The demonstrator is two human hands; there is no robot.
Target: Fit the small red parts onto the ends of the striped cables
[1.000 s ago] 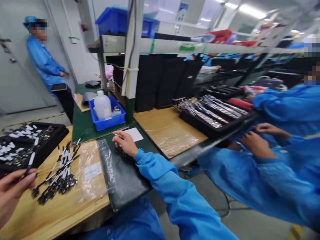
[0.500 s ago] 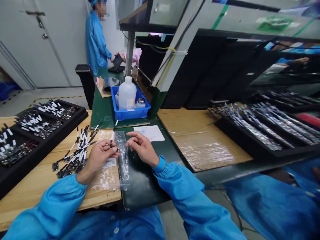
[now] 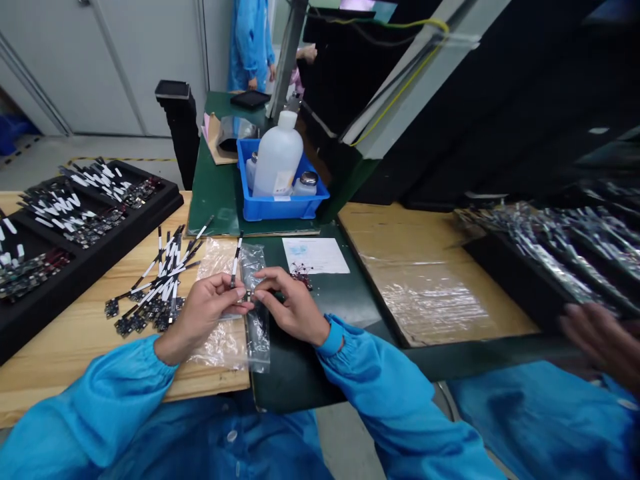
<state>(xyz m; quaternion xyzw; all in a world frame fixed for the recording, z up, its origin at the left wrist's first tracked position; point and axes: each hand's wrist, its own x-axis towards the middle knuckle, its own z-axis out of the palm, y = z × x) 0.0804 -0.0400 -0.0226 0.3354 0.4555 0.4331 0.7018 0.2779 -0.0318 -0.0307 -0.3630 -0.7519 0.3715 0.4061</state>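
Note:
My left hand (image 3: pixel 210 307) pinches a small circuit module with a black-and-white flex cable (image 3: pixel 237 260), which points up and away from me. The module's small end shows between my fingertips, over clear plastic bags (image 3: pixel 257 340). My right hand (image 3: pixel 293 307) is closed, thumb and index finger together at the module's right edge. Whatever is between those fingertips is too small to make out. To the left, a loose pile of similar flex-cable modules (image 3: pixel 163 287) lies on the wooden board. Just beyond my right hand is a little heap of dark red bits (image 3: pixel 303 275).
A black tray (image 3: pixel 165 207) of modules stands at left. Ahead, a blue bin (image 3: pixel 280 208) holds a white bottle (image 3: pixel 277 157) and smaller jars. A paper sheet (image 3: pixel 320 255) lies on the green mat. At right are a plastic-covered board (image 3: pixel 430 300), another loaded tray and a co-worker's blurred hand (image 3: pixel 605 340).
My right hand has come in to the module, its fingers closing at the edge. The view has tilted down, and the co-worker's hand has appeared at right. In the background, a person's hands have left the black object.

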